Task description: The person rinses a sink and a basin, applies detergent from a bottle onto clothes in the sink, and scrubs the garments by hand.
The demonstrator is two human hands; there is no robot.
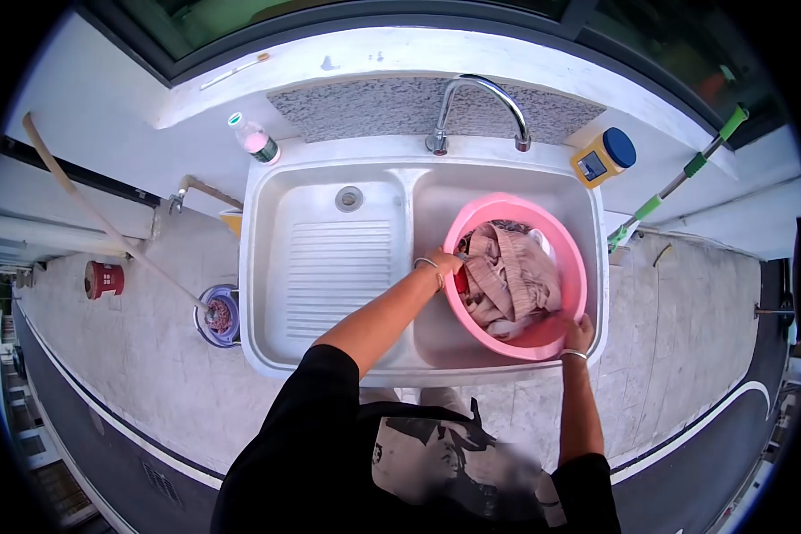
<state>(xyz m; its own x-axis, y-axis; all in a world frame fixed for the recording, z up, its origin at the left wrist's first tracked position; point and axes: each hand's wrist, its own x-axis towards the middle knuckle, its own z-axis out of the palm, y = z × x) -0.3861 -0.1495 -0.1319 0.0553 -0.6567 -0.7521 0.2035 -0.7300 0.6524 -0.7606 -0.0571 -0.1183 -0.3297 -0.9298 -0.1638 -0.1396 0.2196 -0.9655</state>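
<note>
A round pink basin (472,214) stands in the right bowl of a white double sink (392,369). Inside it lies a heap of clothes (512,276), mostly dusty pink, with some white and dark patterned cloth. My left hand (442,262) grips the basin's left rim, with a bracelet on the wrist. At the lower right rim my right hand (578,332) is closed on the basin's edge, a bangle on its wrist. A curved chrome faucet (481,80) rises behind the basin.
A bottle with pink liquid (256,142) is at the sink's back left corner, a yellow tub with a blue lid (603,158) at the back right. Left of the sink stand a purple bucket (216,316) with a mop and a red bucket (104,279). A green-and-grey pole (676,182) leans at right.
</note>
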